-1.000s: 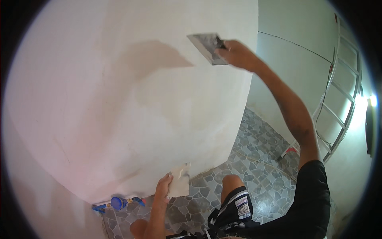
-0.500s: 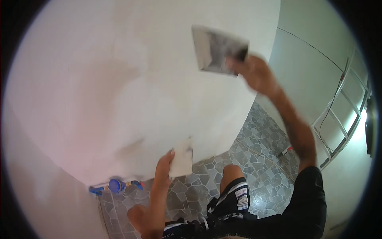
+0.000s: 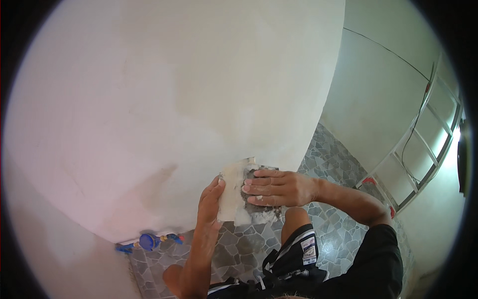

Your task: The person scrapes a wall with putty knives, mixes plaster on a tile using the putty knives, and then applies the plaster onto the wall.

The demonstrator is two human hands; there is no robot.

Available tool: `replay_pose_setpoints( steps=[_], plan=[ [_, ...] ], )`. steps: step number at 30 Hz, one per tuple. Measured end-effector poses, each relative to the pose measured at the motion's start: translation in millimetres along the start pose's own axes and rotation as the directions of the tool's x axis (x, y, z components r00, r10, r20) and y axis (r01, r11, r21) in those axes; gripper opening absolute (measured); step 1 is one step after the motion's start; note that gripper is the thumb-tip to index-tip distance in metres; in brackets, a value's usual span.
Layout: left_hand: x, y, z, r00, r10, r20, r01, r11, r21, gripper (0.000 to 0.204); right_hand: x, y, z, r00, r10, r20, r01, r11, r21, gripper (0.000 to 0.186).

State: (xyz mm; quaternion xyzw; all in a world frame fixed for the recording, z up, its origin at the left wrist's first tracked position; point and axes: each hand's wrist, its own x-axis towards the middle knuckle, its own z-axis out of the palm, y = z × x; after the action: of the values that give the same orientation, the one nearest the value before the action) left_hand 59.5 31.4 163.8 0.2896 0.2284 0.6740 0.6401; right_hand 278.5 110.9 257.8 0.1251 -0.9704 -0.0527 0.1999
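Note:
My left hand grips a flat pale board, held low in front of the white wall. My right hand is closed over a metal trowel, with fingers lying across its back and white, paste-like smears on the metal and fingertips. The trowel's left edge meets or overlaps the board just in front of my left hand; whether it rests on it is hard to tell. The trowel's handle is hidden under my right hand.
A blue water meter with pipe fittings is at the wall's foot, on grey stone-patterned floor. At the right, an aluminium ladder leans on the far wall, with a thin cable and a bright light nearby.
My right hand has brought the trowel down from high on the wall to the board, its shadow leaving the upper wall. My left hand moved up, then slightly right with the board.

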Motion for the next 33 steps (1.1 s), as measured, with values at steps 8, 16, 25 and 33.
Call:
replay_pose_setpoints(
  steps=[8,16,25,33],
  plan=[
    [1,24,21,0.973,0.03,-0.227,-0.007,0.995,0.103,0.04,-54,10,-20,0.964,0.251,0.089,-0.24,0.964,-0.113,0.047],
    [4,35,47,0.669,0.743,0.025,-0.47,0.396,0.789,0.018,-55,-65,38,0.067,0.997,-0.037,-0.425,0.062,0.903,0.022],
    [-2,-8,45,0.394,0.744,0.539,-0.55,-0.279,0.787,0.024,2,-66,58,-0.083,0.969,0.234,0.326,-0.195,0.925,0.015],
    [1,4,58,0.271,0.479,0.835,-0.689,-0.509,0.516,0.034,-15,-38,63,0.03,0.966,0.256,0.48,-0.239,0.844,0.011]
  ],
)
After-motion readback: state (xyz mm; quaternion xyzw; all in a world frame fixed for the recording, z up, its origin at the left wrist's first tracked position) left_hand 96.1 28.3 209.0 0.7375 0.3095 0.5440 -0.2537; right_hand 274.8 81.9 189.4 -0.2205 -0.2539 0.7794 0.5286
